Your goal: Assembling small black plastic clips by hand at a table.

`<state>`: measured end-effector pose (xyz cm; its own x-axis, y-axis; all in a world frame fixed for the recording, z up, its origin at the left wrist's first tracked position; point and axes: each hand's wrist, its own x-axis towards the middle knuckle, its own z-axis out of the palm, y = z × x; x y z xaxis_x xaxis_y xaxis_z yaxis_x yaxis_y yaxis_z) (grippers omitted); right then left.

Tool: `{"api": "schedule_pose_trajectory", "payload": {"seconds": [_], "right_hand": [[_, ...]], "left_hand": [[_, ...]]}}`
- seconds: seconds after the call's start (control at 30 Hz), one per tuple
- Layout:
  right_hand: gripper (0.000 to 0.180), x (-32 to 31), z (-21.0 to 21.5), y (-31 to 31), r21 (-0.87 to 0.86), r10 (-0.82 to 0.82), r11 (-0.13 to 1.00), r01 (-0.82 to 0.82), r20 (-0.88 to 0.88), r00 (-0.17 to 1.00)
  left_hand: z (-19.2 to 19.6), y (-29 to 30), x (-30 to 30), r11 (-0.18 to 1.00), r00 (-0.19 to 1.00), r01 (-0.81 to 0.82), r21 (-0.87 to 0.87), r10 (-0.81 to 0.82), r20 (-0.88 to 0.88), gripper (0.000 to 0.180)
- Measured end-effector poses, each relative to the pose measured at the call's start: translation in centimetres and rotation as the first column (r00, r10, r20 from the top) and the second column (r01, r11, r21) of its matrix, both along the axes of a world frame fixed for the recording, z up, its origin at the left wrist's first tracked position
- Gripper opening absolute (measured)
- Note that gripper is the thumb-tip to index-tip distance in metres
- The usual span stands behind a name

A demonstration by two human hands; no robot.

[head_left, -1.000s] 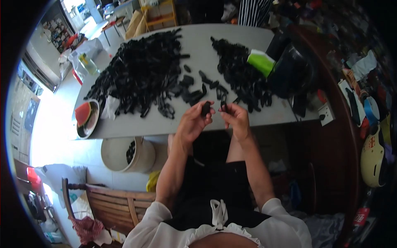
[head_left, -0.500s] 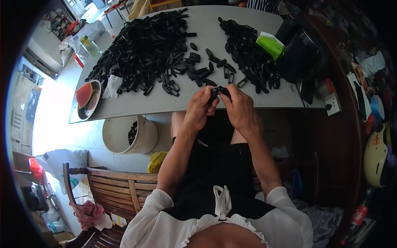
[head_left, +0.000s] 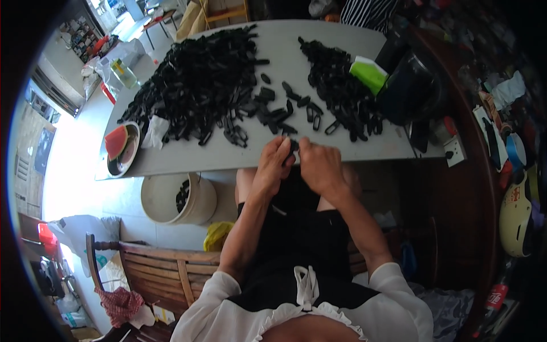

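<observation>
Left hand (head_left: 272, 162) clamped on small black piece (head_left: 293, 150) by near edge of pale table (head_left: 205, 159), right hand (head_left: 322, 168) curled close beside, can't tell its grip, loose black pieces (head_left: 272, 115) beyond, larger heap (head_left: 194, 80) left, smaller heap (head_left: 331, 80) right.

Parts (head_left: 194, 80), black; table (head_left: 279, 44), pale grey; packet (head_left: 367, 78), lime green and white; melon slice (head_left: 116, 142), red; bucket (head_left: 204, 199), cream; bag (head_left: 216, 236), yellow; rumpled cloth (head_left: 119, 306), red-and-white patterned (the far fabric (head_left: 367, 12), black-and-white striped).
</observation>
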<state>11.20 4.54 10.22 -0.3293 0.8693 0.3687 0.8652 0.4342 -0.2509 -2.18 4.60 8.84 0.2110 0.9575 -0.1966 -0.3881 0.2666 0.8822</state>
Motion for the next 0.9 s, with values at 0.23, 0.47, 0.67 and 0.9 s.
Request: {"api": "schedule_pose_trajectory", "payload": {"seconds": [0.23,0.47,0.67,0.9], "right_hand": [[0.008,0.2,-0.5,-1.2,-0.051,0.140,0.988,-0.145,-0.084,0.987],[0.049,2.8,-3.0,-2.3,-0.319,-0.086,0.707,-0.632,-0.925,0.371],[0.038,2.2,-5.3,-2.2,-0.360,-0.252,0.671,-0.648,-0.933,0.257],[0.024,3.3,-6.9,-2.6,-0.408,-0.045,0.860,-0.305,-0.657,0.753]], "left_hand": [[-1.8,-0.5,0.6,0.996,0.996,-0.077,-0.036,0.075,-0.046,0.020],[-3.8,-0.7,1.2,0.927,0.981,-0.192,0.323,0.181,0.064,0.019],[-3.1,-2.3,2.0,0.983,0.927,0.104,0.154,-0.152,0.344,0.035],[-4.3,-0.8,-1.4,0.972,0.985,-0.029,0.235,0.067,-0.156,0.012]]}}
